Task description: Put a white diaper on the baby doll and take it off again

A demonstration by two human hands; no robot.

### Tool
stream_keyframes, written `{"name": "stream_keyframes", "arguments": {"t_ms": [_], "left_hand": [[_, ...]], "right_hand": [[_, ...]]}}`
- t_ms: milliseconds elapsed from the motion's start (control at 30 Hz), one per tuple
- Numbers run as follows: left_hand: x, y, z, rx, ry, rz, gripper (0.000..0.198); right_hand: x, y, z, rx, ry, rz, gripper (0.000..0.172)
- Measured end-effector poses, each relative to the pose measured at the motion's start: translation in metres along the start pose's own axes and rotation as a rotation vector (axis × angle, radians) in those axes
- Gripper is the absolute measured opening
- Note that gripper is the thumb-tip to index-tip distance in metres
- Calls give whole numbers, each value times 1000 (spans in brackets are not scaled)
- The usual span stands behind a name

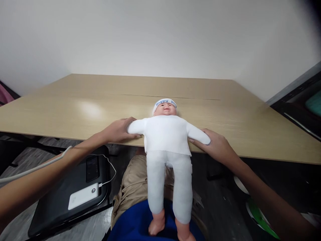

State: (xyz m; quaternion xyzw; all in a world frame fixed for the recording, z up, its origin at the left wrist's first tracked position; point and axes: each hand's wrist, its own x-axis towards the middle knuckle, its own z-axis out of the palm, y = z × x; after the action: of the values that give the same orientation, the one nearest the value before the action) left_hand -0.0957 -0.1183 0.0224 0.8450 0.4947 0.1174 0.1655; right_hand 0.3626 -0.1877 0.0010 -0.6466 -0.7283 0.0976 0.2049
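Note:
A baby doll (167, 134) in a white top and white trousers lies face up across the front edge of the wooden table (112, 103). Its head, in a white cap with blue lettering, rests on the tabletop. The bare feet hang over my lap. My left hand (122, 129) is closed round the doll's sleeved arm on the left side of the view, fingers partly under it. On the other side, my right hand (213, 142) grips the doll's other arm near its end, the fingers beneath and largely hidden.
Below the table at left, a black chair seat (55, 207) holds a white power bank (84, 196) and a dark phone (92, 168) joined by a cable. A white cable (37, 170) crosses my left forearm. A dark-framed object (298, 100) stands at the right.

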Motion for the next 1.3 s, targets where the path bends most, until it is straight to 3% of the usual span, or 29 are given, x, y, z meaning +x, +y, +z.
{"name": "stream_keyframes", "arguments": {"t_ms": [333, 833, 1300], "left_hand": [[5, -20, 17, -37, 59, 59, 75], [64, -56, 20, 26, 173, 90, 70], [97, -70, 16, 15, 217, 121, 66]], "right_hand": [[5, 3, 9, 7, 56, -26, 41], [68, 17, 20, -37, 114, -52, 45], [101, 25, 28, -61, 157, -69, 45]]}}
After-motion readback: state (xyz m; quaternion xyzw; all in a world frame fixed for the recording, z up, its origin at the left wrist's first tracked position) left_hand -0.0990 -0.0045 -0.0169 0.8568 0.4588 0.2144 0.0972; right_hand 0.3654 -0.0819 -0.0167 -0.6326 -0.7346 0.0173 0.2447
